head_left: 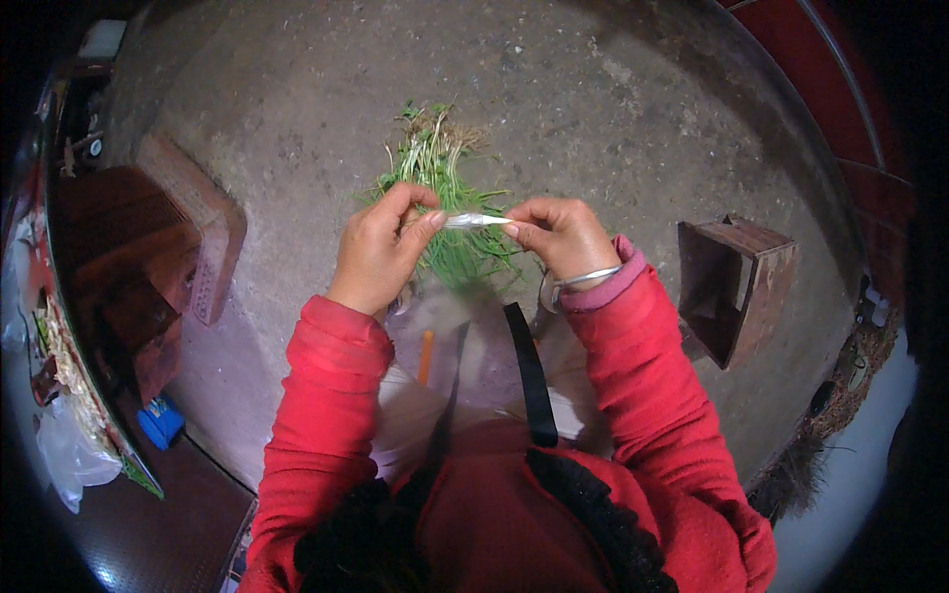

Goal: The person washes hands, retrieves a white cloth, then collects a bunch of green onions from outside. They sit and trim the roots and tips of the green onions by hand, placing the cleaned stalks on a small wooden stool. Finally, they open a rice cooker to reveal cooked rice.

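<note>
Between my two hands stretches a thin, shiny whitish strip that looks like twisted plastic film; its exact kind is unclear. My left hand pinches its left end between thumb and fingers. The right end, narrow and pale, is pinched in my right hand, which has a silver bangle at the wrist. Below my hands, a pile of long-stemmed green plants with pale stems and stringy roots lies on the floor. My left hand covers part of the pile.
A small wooden stool lies to the right on the concrete floor. Brown furniture stands at left, with a blue object and a clear plastic bag nearer me. Dark bristles show at the lower right.
</note>
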The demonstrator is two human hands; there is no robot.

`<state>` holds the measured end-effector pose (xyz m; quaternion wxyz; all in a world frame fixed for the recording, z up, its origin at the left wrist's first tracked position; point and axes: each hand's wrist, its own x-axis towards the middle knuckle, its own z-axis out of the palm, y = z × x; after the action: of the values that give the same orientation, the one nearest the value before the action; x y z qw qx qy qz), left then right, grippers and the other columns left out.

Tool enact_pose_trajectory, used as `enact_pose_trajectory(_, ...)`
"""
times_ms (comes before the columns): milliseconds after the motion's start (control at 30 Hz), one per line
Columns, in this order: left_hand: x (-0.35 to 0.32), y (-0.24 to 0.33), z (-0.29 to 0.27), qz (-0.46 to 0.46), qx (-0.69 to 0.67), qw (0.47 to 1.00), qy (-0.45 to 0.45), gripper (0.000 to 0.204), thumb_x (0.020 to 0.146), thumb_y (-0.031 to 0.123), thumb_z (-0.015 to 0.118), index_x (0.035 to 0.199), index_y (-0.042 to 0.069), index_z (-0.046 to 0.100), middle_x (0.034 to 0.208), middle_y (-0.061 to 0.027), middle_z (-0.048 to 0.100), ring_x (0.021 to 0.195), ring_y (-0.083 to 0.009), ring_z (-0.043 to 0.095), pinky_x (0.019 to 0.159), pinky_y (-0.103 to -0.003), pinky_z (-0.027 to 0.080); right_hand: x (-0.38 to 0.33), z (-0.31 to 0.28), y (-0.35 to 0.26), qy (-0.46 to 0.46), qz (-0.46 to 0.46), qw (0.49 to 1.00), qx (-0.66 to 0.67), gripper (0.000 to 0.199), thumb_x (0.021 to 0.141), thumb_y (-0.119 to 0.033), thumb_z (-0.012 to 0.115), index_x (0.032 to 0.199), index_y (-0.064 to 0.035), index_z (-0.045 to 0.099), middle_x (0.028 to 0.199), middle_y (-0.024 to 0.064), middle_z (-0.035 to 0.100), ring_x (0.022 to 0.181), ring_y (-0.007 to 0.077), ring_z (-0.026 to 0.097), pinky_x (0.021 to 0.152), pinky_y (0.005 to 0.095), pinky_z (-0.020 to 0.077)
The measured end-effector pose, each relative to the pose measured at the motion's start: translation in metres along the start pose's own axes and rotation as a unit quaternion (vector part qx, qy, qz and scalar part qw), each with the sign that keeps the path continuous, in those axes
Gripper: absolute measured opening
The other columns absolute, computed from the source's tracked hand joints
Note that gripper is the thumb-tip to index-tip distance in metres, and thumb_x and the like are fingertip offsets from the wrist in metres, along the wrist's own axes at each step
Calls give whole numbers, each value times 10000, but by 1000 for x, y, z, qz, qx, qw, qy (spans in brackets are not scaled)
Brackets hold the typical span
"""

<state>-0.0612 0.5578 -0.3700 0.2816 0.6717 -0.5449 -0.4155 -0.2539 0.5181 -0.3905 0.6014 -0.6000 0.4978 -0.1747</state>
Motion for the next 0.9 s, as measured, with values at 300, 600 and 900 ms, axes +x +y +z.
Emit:
enact_pose_trajectory(300,-1,2,-3,16,-20,1000,11,77,698,63,581,705,18,519,527,-38,459,475,-86,407,437,-229,336,-2,-2,-6,-14,19,1000,-8,107,674,-92,584,714,7,580,600,140,543,540,197,524,514,304,394)
enact_pose_trajectory(600,-2,-3,-14,-2,19,1000,1,102,736,65,551,826,17,546,619,38,464,552,-36,390,497,-172,331,-3,-11,-2,30,34,998,-42,132,688,-116,564,735,5,586,633,153,557,566,215,544,539,305,411)
enact_pose_trajectory(900,9,-14,-16,167,212,949,162,229,670,74,555,898,95,560,916,-58,534,970,-246,419,812,-342,323,-1,-6,-1,40,10,999,-17,132,701,-102,544,733,21,579,642,162,554,578,225,547,545,307,411)
